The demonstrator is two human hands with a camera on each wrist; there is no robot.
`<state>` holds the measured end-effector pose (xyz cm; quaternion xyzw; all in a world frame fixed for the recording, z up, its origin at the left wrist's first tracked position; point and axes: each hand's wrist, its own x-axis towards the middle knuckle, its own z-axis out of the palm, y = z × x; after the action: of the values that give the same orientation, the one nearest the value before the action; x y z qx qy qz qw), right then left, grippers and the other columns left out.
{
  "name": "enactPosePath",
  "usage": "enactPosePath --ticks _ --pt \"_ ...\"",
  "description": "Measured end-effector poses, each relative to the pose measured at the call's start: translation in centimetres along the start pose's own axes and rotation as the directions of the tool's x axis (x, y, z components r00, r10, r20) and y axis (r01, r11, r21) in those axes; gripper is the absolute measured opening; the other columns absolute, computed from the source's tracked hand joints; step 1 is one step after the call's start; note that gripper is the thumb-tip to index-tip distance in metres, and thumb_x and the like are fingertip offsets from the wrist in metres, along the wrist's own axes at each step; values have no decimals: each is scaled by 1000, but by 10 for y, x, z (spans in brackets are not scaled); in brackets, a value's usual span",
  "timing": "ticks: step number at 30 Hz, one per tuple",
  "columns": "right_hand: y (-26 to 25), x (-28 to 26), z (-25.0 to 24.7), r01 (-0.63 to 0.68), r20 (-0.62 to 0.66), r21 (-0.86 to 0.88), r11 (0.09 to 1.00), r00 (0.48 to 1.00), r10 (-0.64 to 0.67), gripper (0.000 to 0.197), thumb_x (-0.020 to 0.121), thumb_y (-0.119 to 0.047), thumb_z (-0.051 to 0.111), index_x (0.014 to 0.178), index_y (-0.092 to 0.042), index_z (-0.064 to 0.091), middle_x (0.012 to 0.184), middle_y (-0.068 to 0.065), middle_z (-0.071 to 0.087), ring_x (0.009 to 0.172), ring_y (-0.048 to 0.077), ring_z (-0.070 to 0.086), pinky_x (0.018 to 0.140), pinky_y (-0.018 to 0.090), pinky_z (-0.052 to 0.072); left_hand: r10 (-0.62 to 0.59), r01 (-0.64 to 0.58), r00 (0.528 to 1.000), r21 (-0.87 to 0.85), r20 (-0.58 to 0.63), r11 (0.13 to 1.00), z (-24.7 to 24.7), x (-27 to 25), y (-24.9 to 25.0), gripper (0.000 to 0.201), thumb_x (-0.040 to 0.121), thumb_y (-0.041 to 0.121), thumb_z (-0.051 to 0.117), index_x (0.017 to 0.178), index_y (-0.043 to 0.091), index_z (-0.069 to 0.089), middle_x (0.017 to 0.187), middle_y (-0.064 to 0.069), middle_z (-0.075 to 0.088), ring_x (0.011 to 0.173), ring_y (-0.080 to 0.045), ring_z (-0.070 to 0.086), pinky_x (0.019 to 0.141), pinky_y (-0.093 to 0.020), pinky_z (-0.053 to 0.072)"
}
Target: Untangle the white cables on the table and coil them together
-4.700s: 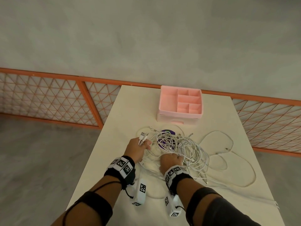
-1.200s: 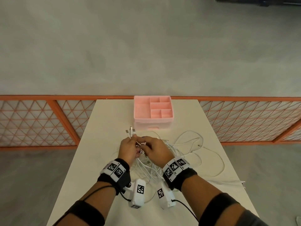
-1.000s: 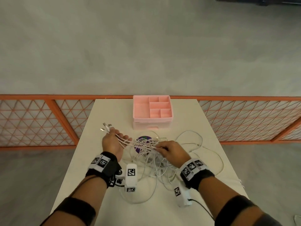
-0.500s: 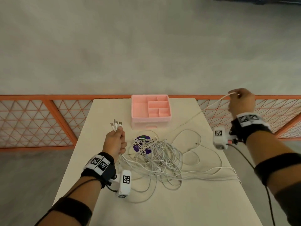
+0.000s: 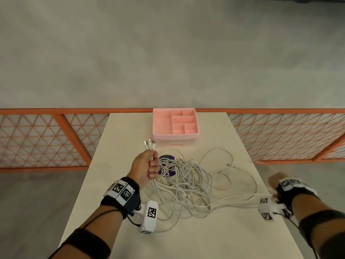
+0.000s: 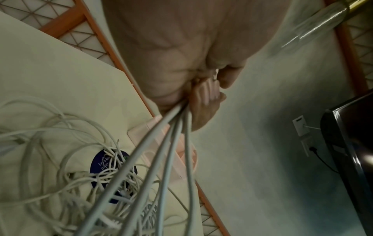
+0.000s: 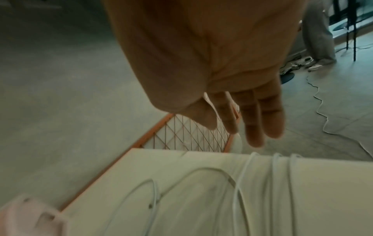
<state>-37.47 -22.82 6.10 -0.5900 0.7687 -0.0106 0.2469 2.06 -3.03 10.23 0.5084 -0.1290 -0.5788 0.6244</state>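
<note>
A tangle of white cables (image 5: 183, 186) lies in the middle of the cream table (image 5: 128, 131). My left hand (image 5: 149, 166) grips a bundle of cable ends above the table's left half, with the plugs (image 5: 149, 143) sticking up out of the fist. In the left wrist view the curled fingers (image 6: 204, 97) clamp the strands (image 6: 167, 143), which run down to the heap (image 6: 60, 161). My right hand (image 5: 273, 181) hovers at the table's right edge, blurred. In the right wrist view its fingers (image 7: 253, 123) are straight and hold nothing; cable strands (image 7: 272, 175) hang over the edge below them.
A pink compartment organiser (image 5: 174, 124) stands at the far end of the table, just beyond the left hand. A purple round disc (image 5: 165, 158) lies under the tangle. Orange lattice railing (image 5: 46, 139) runs behind and beside the table. A loose loop (image 5: 220, 157) spreads towards the right.
The right hand, raised far right and pulling a cable half a second ago, has dropped to the table's right edge and let the cable go. The left hand keeps its grip on the ends.
</note>
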Motion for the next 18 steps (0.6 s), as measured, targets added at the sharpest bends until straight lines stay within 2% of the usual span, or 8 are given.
enactPosePath --ticks 3,6,8,10,11,13,15,18 --pt "-17 -18 23 106 150 -111 988 985 -89 44 96 -26 57 136 -10 52 138 11 53 126 27 53 106 36 43 -8 8 1000 -19 8 1000 8 1 -5 23 96 17 35 77 16 49 58 3 30 42 -9 26 40 -19 20" --pt "-76 -45 35 297 114 246 923 936 -332 43 95 -35 61 130 -10 59 132 10 60 122 26 55 100 34 42 17 -17 1000 6 16 1000 18 4 -9 22 97 13 35 79 15 47 58 2 31 44 -10 27 42 -20 23" --pt "-121 -81 38 465 65 462 755 831 -552 41 89 -43 68 120 -17 67 115 0 69 106 16 64 88 26 46 44 -44 999 12 6 999 26 7 -11 20 98 11 35 81 15 47 59 2 32 46 -11 28 43 -21 26" --pt "-157 -124 48 561 162 547 621 657 -736 44 85 -45 71 121 -20 65 109 -6 71 100 7 66 87 22 49 82 -82 996 -31 -19 996 36 8 -11 20 99 11 36 82 13 46 59 0 32 46 -13 29 44 -22 29" --pt "-171 -144 58 564 218 597 570 570 -792 45 85 -41 73 122 -20 63 107 -6 71 98 7 67 89 24 52 106 -108 994 -74 -37 991 40 8 -10 20 100 12 37 82 13 46 59 0 32 46 -13 30 44 -23 30" --pt "-192 -170 81 522 266 687 505 465 -844 49 83 -34 76 125 -24 53 103 0 68 87 17 69 82 34 58 138 -149 988 -169 -73 974 46 6 -5 21 100 14 38 80 13 47 58 0 33 47 -14 34 45 -24 34" --pt "-200 -182 103 490 222 736 467 478 -850 46 88 -32 70 125 -27 43 89 4 63 65 18 64 63 34 54 145 -157 987 -237 -69 959 42 6 3 22 100 15 38 80 14 48 59 0 35 50 -15 37 50 -27 42" --pt "-192 -176 110 689 159 541 482 480 -863 16 99 -32 55 111 -22 52 71 -8 56 57 1 52 61 25 40 177 -179 984 -254 -29 950 21 8 14 24 103 16 35 83 12 49 62 -3 40 56 -19 46 68 -41 54"
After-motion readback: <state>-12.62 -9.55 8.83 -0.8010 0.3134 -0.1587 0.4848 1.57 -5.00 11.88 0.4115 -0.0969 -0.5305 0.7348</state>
